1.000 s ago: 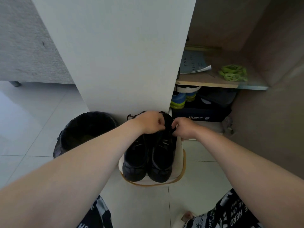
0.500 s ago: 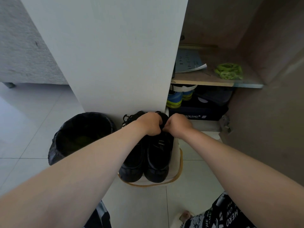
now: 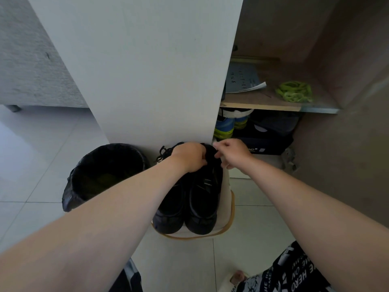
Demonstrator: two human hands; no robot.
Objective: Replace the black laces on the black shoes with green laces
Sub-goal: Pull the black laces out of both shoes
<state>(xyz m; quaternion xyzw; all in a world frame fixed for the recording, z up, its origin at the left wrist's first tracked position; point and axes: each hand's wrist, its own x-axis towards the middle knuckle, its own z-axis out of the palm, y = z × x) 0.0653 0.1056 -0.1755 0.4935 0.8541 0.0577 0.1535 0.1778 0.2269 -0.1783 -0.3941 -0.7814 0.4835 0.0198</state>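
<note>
So the black shoes [image 3: 189,205] sit side by side on a small white stand [image 3: 228,186] with a tan rim, toes toward the near side. The left hand [image 3: 190,157] is curled over their far ends and gripping there. The right hand [image 3: 231,153] has its fingers bunched at the far rim of the right shoe. Can't tell if it's actually pinching a lace or just touching.

What I'd worry about:
- A tug on a snagged lace could drag a shoe off the stand, since there's only a bit of bare top to their right.
- A loose tangle of black laces [image 3: 166,151] lies just left of the left hand, right beside the open bin [image 3: 105,173]. It could slide in.
- The green laces [image 3: 294,92] are well apart on the shelf [image 3: 273,106], far right, so fetching them means letting go.

The room has a pale tiled floor [image 3: 42,175], a white cupboard door [image 3: 147,70] dead ahead and a dim open cupboard on the right.
</note>
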